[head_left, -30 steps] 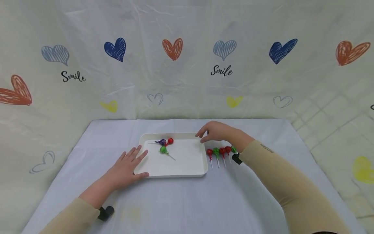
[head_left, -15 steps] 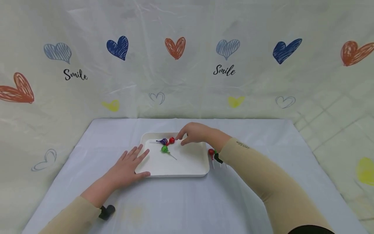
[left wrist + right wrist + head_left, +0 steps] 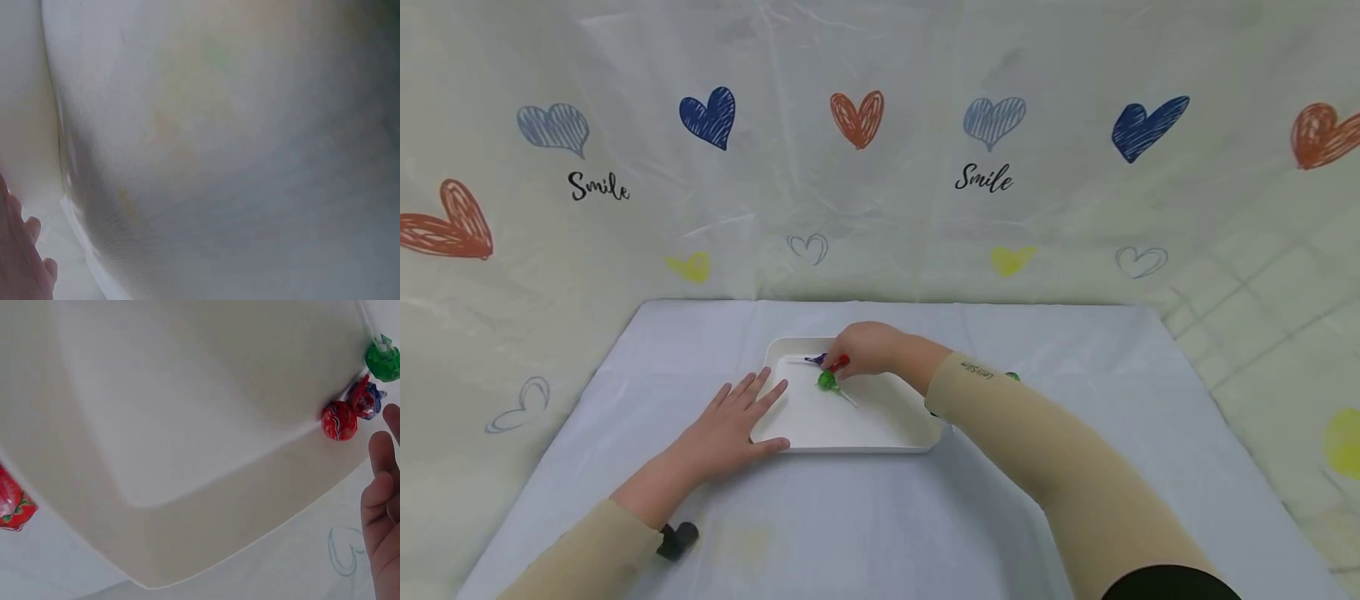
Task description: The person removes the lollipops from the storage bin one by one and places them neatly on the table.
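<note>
A white tray (image 3: 857,429) lies on the table with three wrapped lollipops inside near its far left part. They are a purple lollipop (image 3: 814,360), a red lollipop (image 3: 843,362) and a green lollipop (image 3: 827,381). My left hand (image 3: 722,433) rests with spread fingers at the tray's left edge, thumb at the front left corner. Over the tray, my right hand (image 3: 872,347) reaches down with bent fingers that overlap the red and purple lollipops in the head view. The right wrist view has those fingers (image 3: 382,453) beside the lollipop heads, gripping none of them.
Right of the tray, my right sleeve (image 3: 1000,417) hides most of the loose lollipops; a green head (image 3: 1012,376) peeks out behind it. A red wrapper (image 3: 14,503) shows outside the tray wall. A heart-printed backdrop (image 3: 895,208) stands behind the white-covered table (image 3: 820,525).
My right hand has moved left from the tray's right rim, across the tray, and down to the red and purple lollipops. My left hand has stayed at the tray's left edge.
</note>
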`<state>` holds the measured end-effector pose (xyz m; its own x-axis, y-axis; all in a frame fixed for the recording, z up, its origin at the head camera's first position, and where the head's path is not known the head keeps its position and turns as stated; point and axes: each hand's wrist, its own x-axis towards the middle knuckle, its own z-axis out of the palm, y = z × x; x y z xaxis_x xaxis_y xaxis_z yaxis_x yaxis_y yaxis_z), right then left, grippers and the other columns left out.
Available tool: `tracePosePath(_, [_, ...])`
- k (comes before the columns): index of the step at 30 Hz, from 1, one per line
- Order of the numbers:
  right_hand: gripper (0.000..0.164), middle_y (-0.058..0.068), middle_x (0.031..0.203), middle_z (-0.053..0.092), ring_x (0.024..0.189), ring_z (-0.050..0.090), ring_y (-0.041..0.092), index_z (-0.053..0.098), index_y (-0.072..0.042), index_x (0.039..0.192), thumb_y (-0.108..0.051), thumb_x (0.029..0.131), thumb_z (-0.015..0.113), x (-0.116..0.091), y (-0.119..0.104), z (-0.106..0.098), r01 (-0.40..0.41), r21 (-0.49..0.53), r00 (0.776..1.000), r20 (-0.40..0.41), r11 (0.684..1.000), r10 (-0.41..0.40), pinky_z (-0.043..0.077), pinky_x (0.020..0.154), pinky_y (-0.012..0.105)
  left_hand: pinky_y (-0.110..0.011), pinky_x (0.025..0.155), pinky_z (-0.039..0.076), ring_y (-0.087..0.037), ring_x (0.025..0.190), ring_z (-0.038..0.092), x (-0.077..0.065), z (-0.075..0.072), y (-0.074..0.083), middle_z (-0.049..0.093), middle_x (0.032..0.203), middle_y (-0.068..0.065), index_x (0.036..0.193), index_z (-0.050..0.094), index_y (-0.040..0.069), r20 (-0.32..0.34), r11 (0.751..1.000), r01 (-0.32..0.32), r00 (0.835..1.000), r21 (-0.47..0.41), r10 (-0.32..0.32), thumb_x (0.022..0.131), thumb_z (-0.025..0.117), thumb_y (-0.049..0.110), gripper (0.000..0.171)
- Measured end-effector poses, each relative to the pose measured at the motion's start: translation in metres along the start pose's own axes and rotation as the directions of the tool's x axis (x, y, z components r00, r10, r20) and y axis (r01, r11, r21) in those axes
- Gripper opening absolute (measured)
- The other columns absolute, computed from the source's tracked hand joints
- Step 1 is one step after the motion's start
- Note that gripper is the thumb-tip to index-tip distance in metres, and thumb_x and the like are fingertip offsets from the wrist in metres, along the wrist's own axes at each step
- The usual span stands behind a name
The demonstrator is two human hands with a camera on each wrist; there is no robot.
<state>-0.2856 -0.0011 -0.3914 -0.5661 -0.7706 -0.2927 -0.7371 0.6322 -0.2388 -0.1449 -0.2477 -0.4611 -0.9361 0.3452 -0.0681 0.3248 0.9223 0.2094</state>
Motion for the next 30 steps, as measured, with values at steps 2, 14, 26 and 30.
tracePosePath(2, [0.031, -0.010, 0.113, 0.069, 0.102, 0.058, 0.010, 0.073, -0.031, 0.122, -0.027, 0.092, 0.073, 0.002, -0.002, 0.001, -0.001, -0.003, 1.000, 0.011, 1.000, 0.001, 0.047, 0.098, 0.029, -0.059, 0.119, 0.007, -0.035, 0.151, 0.010, 0.001, 0.001, 0.000, 0.008, 0.167, -0.008, 0.160, 0.022, 0.024, -0.003, 1.000, -0.006, 1.000, 0.004, 0.006, 0.086, 0.046, 0.079, 0.095])
tracePosePath(14, [0.035, -0.012, 0.109, 0.067, 0.100, 0.056, 0.011, 0.070, -0.032, 0.126, -0.021, 0.093, 0.070, 0.013, -0.012, 0.008, -0.014, -0.080, 0.998, 0.060, 0.997, 0.019, 0.046, 0.100, 0.029, -0.058, 0.120, 0.006, -0.034, 0.151, 0.009, 0.002, 0.000, 0.002, 0.007, 0.167, -0.007, 0.160, 0.022, 0.025, -0.003, 1.000, -0.013, 1.000, -0.010, 0.013, 0.081, 0.034, 0.088, 0.102])
tracePosePath(26, [0.025, -0.013, 0.106, 0.065, 0.098, 0.055, 0.010, 0.076, -0.031, 0.114, -0.020, 0.092, 0.072, 0.012, -0.016, 0.011, -0.044, -0.043, 0.995, 0.082, 0.998, 0.047, 0.047, 0.097, 0.029, -0.059, 0.119, 0.007, -0.035, 0.151, 0.010, 0.000, -0.005, 0.002, 0.008, 0.167, -0.009, 0.159, 0.022, 0.023, 0.004, 1.000, -0.009, 1.000, -0.015, 0.009, 0.083, 0.039, 0.084, 0.099])
tracePosePath(30, [0.026, -0.013, 0.105, 0.064, 0.096, 0.054, 0.010, 0.076, -0.033, 0.113, -0.021, 0.090, 0.075, 0.013, -0.015, 0.014, -0.088, 0.003, 0.992, 0.096, 0.996, 0.087, 0.048, 0.095, 0.028, -0.059, 0.119, 0.007, -0.035, 0.151, 0.010, -0.001, -0.004, 0.001, 0.008, 0.167, -0.009, 0.159, 0.022, 0.023, 0.006, 1.000, -0.005, 1.000, -0.021, 0.005, 0.085, 0.043, 0.082, 0.097])
